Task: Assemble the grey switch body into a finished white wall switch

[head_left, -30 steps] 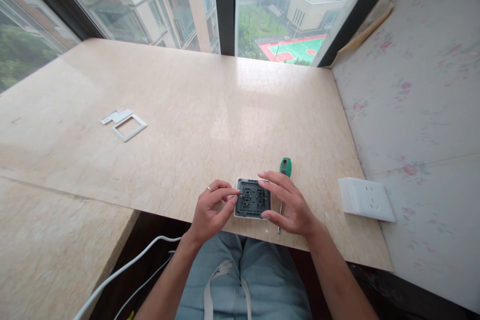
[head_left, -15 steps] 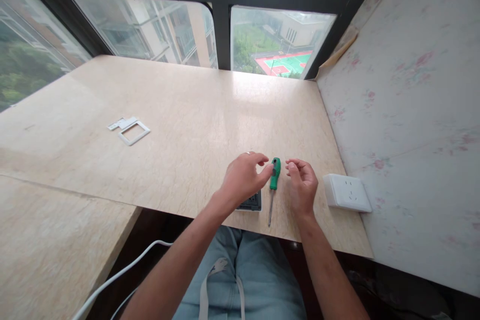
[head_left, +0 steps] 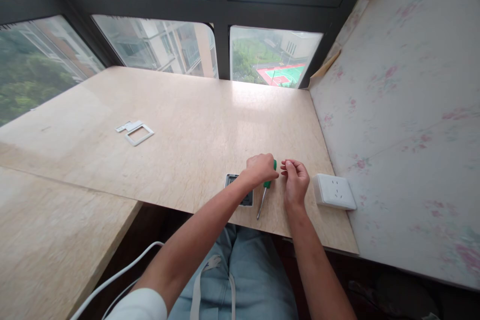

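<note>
Tabletop: broad beige marble-look slab [head_left: 195, 125] under the windows. Everything named below lies on it except the socket.
Wall: pale floral-papered panel [head_left: 393, 110] at the right.
Left hand: left hand [head_left: 260, 167] reaches across, fingers wrapped closed round the handle of the green-handled screwdriver [head_left: 268, 183]. Its forearm crosses over the switch body.
Right hand: right hand [head_left: 296, 177] sits just beside the handle's top, fingers curled and tips drawn together. I cannot tell whether they pinch anything.
Socket: white rectangular five-hole wall socket [head_left: 333, 191], fixed low on the wall just right of the right hand.
Switch body: dark grey square switch module [head_left: 246, 200] lies near the front edge, partly hidden by the forearm, with its inner works facing up.
Frame: white square plastic surround [head_left: 139, 135], far left, well apart from the module.
Plate: small white flat plastic piece [head_left: 125, 126], touching the frame's far corner.
Screwdriver: thin metal shaft slants toward the front edge, just right of the module and not on it.
Stage: frame and plate are off and set aside, the module is bare, and the tool is gripped but not applied.
</note>
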Demonstrator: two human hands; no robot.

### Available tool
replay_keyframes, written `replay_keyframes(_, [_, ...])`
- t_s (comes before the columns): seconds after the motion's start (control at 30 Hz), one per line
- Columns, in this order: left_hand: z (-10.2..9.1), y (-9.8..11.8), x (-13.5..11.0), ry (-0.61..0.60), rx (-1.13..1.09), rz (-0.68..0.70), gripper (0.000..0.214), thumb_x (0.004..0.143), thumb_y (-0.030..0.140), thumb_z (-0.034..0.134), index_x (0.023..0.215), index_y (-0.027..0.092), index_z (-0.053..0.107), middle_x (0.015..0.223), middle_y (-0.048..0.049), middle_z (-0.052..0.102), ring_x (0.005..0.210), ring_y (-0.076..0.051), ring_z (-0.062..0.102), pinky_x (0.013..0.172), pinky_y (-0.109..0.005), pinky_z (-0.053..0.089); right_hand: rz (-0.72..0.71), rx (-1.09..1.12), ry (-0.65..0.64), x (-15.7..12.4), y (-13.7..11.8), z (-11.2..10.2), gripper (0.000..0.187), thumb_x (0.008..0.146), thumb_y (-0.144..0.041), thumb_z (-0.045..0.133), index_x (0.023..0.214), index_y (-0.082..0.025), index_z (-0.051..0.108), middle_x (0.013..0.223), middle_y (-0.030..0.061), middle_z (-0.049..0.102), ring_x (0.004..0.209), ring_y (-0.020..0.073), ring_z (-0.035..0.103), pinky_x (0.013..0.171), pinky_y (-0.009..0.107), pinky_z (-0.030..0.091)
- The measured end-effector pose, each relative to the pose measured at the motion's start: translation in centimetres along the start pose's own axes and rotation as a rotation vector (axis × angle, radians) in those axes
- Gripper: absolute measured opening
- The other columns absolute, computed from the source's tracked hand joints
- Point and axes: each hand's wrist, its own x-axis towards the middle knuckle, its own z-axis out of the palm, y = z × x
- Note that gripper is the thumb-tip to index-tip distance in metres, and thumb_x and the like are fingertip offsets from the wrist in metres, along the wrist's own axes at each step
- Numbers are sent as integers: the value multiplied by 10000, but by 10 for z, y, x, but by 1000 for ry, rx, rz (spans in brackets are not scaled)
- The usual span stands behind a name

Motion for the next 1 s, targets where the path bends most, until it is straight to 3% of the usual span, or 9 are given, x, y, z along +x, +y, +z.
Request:
replay_keyframes(0.23, [-15,-1,7,-13,-305,62,173,705,318,711,745,158,660,742,-91,685,746,-235,653,639,-328,480,34,150,89,7,2,-3,243,783,-390,678,888,-180,615,800,-1,677,639,111,604,579,231,460])
replay_keyframes(0.33, [-24,-10,0,-35,-513,83,161,763,309,666,790,149,673,736,-71,678,689,-179,643,625,-299,504,47,195,106,11,3,-6,242,802,-415,645,876,-193,582,762,-24,644,587,92,567,553,216,433])
replay_keyframes(0.47, [-32,-30,-22,-50,-819,112,212,825,289,647,977,143,678,851,-69,715,708,-132,680,706,-296,571,47,187,21,10,2,-7,264,801,-439,669,868,-195,592,755,-27,642,588,95,564,565,224,437])
replay_keyframes(0.57, [-38,-50,-48,63,-1306,158,311,711,269,807,972,135,704,893,-60,716,748,-144,699,751,-314,593,34,139,-144,2,-1,-4,281,832,-459,678,911,-193,639,817,2,682,653,115,603,607,244,463])
replay_keyframes(0.67, [-45,-71,-76,329,-1485,209,391,704,267,847,1058,157,722,884,-30,714,788,-147,702,754,-296,599,11,81,-363,-8,-4,-1,361,815,-505,734,1002,-198,690,965,59,723,829,173,663,725,305,523])
replay_keyframes(0.77, [-52,-89,-102,560,-1522,243,411,744,285,842,1118,170,714,912,-36,736,853,-176,728,801,-320,606,-91,2,-635,-17,-3,-1,552,726,-568,822,1143,-229,695,1182,111,702,1091,263,653,898,402,543])
replay_keyframes(0.9, [-49,-104,-130,789,-1424,242,435,768,274,844,1173,198,705,951,-35,759,879,-180,744,854,-338,612,-469,-215,-1032,-31,1,-4,761,762,-579,803,1419,-306,535,1452,132,539,1375,316,486,1107,502,450])
replay_keyframes(1.0, [-40,-110,-144,852,-1328,244,474,782,271,842,1225,203,691,964,-42,765,896,-189,754,858,-327,617,-626,-305,-1142,-38,0,-5,786,780,-581,779,1464,-323,492,1477,136,500,1392,325,464,1153,531,408])
